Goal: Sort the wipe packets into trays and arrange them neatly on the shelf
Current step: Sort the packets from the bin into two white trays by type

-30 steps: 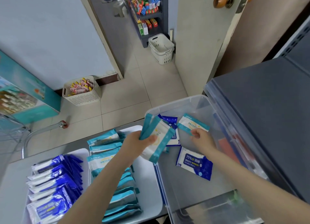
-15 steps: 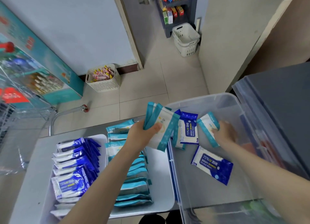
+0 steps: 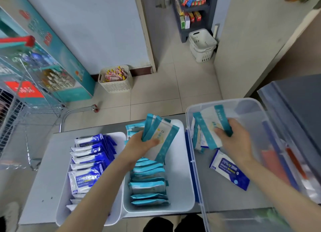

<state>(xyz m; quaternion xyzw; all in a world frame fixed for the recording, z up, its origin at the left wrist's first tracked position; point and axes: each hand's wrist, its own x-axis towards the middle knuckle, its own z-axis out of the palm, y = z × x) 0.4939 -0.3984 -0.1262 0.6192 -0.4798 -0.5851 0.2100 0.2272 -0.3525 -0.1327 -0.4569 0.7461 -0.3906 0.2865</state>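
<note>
Moved since 0.5 s ago: R hand point(image 3: 238, 141) has lifted the teal pkt point(image 3: 211, 127) off the bin point(image 3: 225, 100) floor. L hand point(image 3: 139, 146) keeps its bunch point(image 3: 161, 132), same grip.

1. R hand: fingers curled round one teal pkt, thumb on its face. Pkt is tilted, held in the air over left side of bin.
2. L hand: thumb and fingers clamped on bunch of teal pkts, fanned, count unclear. Held above far end of mid tray point(image 3: 178, 188).
3. Bin: clear plastic, on table point(image 3: 40, 179), just right of mid tray. Inside: one blue pkt point(image 3: 229, 172) flat on floor, beside R wrist. More pkts point(image 3: 198, 141) lean at left wall under R hand's pkt, partly hidden.
4. Mid tray: white. Teal row point(image 3: 149, 184) stands on edge along its left side, near to far; right side bare.
5. Left tray point(image 3: 60, 205): white, touching mid tray. Blue row point(image 3: 88, 162) inside, pkts overlapped, L forearm across near end.
6. Table: grey, carries both trays and bin.
7. Basket point(image 3: 115, 85): on floor by wall, small sachets inside.
</note>
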